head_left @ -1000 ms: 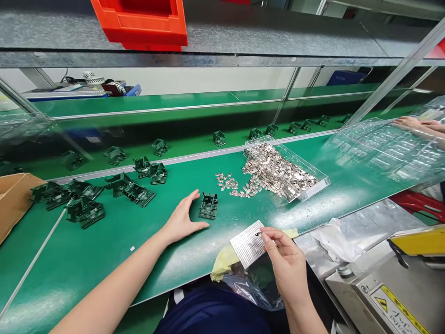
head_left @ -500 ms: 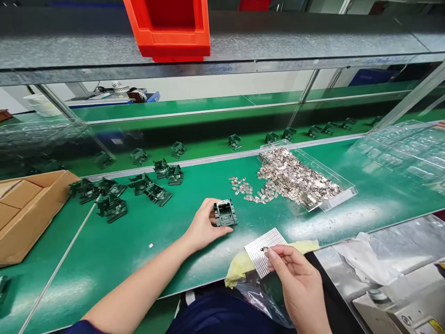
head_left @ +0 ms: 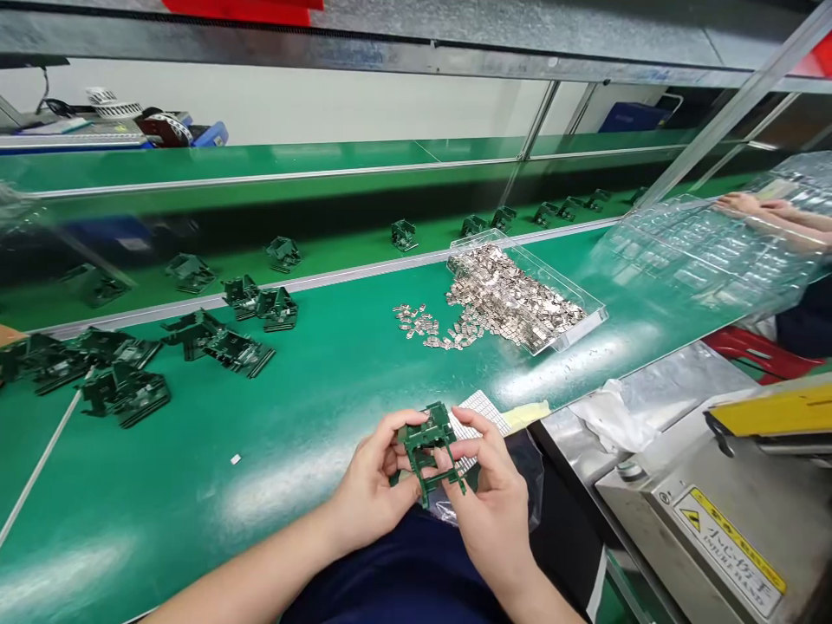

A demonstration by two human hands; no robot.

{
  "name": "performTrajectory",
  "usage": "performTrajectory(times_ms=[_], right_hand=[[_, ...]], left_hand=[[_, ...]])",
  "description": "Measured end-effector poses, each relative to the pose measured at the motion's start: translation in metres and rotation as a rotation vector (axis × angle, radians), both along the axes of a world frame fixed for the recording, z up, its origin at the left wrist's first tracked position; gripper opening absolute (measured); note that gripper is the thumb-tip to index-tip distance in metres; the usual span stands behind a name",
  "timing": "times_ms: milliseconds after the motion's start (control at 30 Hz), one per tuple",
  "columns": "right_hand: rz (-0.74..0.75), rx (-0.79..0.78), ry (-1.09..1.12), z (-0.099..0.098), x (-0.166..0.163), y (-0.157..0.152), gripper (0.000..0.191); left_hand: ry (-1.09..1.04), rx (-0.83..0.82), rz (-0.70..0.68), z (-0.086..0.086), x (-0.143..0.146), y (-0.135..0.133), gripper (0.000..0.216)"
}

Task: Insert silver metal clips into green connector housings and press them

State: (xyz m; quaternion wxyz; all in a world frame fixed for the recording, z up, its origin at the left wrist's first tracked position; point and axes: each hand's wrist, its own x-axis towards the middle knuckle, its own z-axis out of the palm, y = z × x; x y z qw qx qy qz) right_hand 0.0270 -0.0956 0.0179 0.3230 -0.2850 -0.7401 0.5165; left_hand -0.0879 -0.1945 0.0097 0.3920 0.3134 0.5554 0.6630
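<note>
Both hands, left hand [head_left: 370,494] and right hand [head_left: 490,498], close their fingers on one green plastic part [head_left: 427,446], with one clear tray [head_left: 588,325] of metal clips [head_left: 507,299] beyond.

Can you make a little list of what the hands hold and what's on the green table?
Left hand: grips the green plastic part
Right hand: grips the same part, other side
Behind it: white gridded sheet
Clear tray: holds small metal pieces
Table, left side: more green parts
Far right: another person's hands
</note>
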Motion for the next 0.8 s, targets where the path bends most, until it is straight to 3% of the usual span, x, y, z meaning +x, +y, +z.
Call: performTrajectory(times_ms=[133,233,333,500,667,800], right_hand=[[-0.017,0.038,-0.006,0.000,0.000,-0.002,0.008],[-0.005,0.038,0.009,0.000,-0.001,-0.004,0.010],[0.033,-0.099,0.051,-0.001,-0.001,-0.005,0.005],[0.036,-0.402,0.079,0.000,-0.007,-0.007,0.019],[0.018,-0.483,0.124,0.005,-0.017,-0.014,0.026],[0.107,-0.588,0.128,0.005,-0.027,-0.027,0.031]], left_hand=[[0.066,0.008,-0.013,-0.005,0.002,-0.002,0.032],[0.136,-0.007,0.050,-0.007,0.003,-0.001,0.024],[0.153,-0.014,0.118,-0.006,0.006,0.000,0.023],[0.115,-0.025,0.168,-0.003,0.009,0.000,0.020],[0.089,-0.022,0.222,0.001,0.008,-0.008,0.020],[0.059,-0.043,0.291,0.005,0.006,-0.022,0.022]])
